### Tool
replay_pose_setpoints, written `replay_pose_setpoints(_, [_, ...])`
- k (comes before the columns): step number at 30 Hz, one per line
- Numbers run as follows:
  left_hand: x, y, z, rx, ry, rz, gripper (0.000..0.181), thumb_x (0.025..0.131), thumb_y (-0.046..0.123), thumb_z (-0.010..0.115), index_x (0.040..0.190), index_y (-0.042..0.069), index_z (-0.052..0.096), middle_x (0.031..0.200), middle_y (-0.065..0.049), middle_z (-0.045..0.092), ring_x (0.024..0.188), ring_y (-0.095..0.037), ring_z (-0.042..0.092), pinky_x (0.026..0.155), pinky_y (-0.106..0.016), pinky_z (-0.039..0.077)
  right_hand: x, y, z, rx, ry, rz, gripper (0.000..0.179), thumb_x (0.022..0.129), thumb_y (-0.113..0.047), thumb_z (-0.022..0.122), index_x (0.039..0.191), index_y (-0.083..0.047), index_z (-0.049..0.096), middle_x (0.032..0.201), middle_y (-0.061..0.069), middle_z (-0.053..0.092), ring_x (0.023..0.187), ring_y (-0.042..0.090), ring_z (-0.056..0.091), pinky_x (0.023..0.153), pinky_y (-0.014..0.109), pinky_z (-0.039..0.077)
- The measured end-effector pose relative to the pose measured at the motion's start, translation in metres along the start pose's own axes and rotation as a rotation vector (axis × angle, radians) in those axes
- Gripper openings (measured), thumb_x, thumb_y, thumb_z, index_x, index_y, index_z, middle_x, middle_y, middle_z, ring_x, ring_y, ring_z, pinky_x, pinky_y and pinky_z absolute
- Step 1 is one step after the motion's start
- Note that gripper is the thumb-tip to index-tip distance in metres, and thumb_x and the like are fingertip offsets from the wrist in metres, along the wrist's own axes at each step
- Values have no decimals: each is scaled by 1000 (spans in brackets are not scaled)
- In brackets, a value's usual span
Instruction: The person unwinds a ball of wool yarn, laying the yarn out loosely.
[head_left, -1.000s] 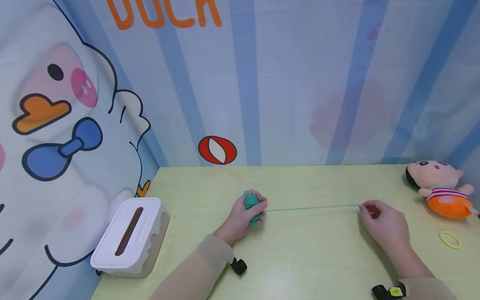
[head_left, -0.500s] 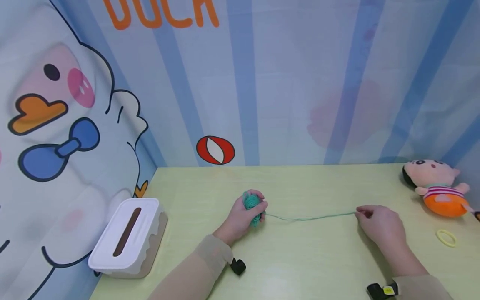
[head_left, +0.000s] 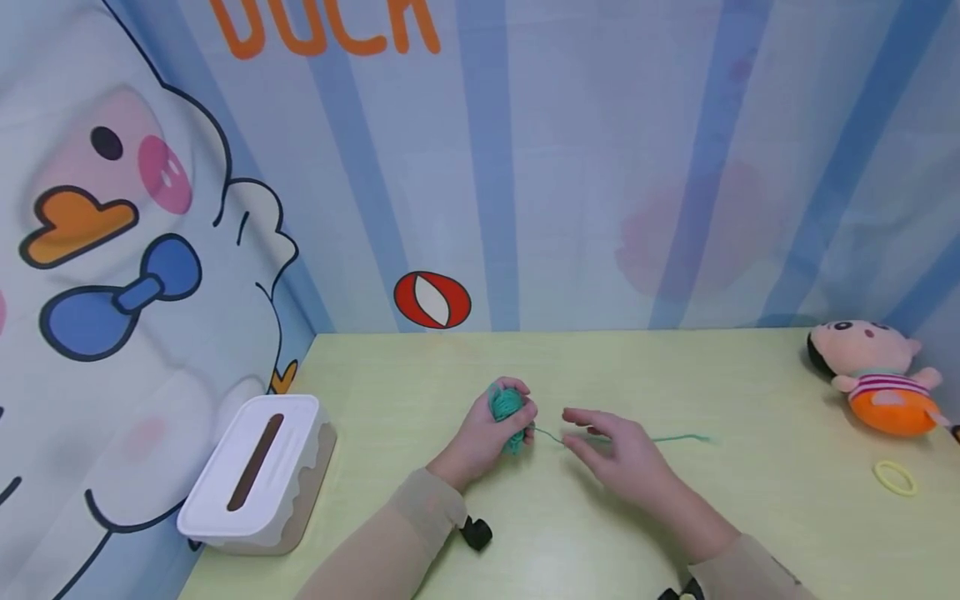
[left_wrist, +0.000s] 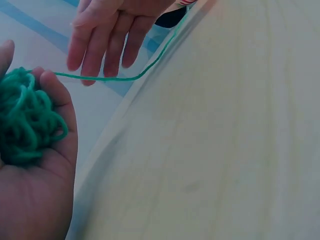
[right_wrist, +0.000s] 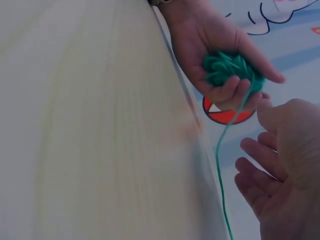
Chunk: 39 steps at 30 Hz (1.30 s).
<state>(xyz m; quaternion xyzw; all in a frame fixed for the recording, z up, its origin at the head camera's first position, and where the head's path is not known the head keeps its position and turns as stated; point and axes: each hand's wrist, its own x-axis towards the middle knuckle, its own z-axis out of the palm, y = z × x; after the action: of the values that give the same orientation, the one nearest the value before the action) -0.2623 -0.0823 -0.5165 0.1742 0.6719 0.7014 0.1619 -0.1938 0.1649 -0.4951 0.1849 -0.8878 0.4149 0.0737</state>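
A small ball of green yarn point(head_left: 506, 406) sits in my left hand point(head_left: 480, 433), whose fingers and thumb curl round it; the left wrist view shows the loose loops of the yarn ball point(left_wrist: 27, 117) against the palm. One strand point(head_left: 678, 437) runs from it to the right, passing by my right hand point(head_left: 626, 458) and ending on the table side beyond. My right hand stands close to the yarn ball, fingers spread and apart from the thumb. In the right wrist view the strand point(right_wrist: 220, 170) hangs beside the right hand point(right_wrist: 285, 165), with nothing pinched.
A white lidded tissue box point(head_left: 255, 467) stands at the table's left. At the right lie a plush doll point(head_left: 881, 383) in orange and stripes and a yellow ring point(head_left: 895, 478). A printed cloth point(head_left: 570, 167) rises behind the table's back edge.
My right hand has let go of the strand's far end and moved left towards the yarn ball. The strand has gone from taut to slack. My left hand keeps its hold in place.
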Motion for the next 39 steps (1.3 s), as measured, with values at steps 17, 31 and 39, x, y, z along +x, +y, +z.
replay_pose_setpoints(17, [-3, 6, 1, -152, -18, 4, 36, 113, 25, 62, 141, 6, 49, 111, 0, 70, 88, -19, 62, 82, -27, 60, 13, -11, 9, -38, 85, 29, 11, 104, -15, 77, 113, -13, 83, 103, -3, 84, 98, 19, 79, 82, 32, 63])
replay_pose_setpoints(31, [-4, 6, 2, -157, -19, 3, 26, 109, 14, 69, 130, 5, 56, 119, -5, 67, 93, -18, 68, 85, -28, 63, -10, 20, -45, -108, 234, 90, 14, 107, -17, 74, 117, -10, 80, 105, 0, 84, 101, 25, 81, 86, 27, 63])
replay_pose_setpoints(39, [-3, 5, 2, -187, 23, 13, 26, 109, 13, 67, 130, 8, 51, 101, 0, 66, 87, -17, 68, 82, -29, 63, -22, 35, -73, -146, 285, 109, 15, 107, -20, 74, 117, -10, 80, 103, 2, 84, 93, -5, 72, 83, 8, 52])
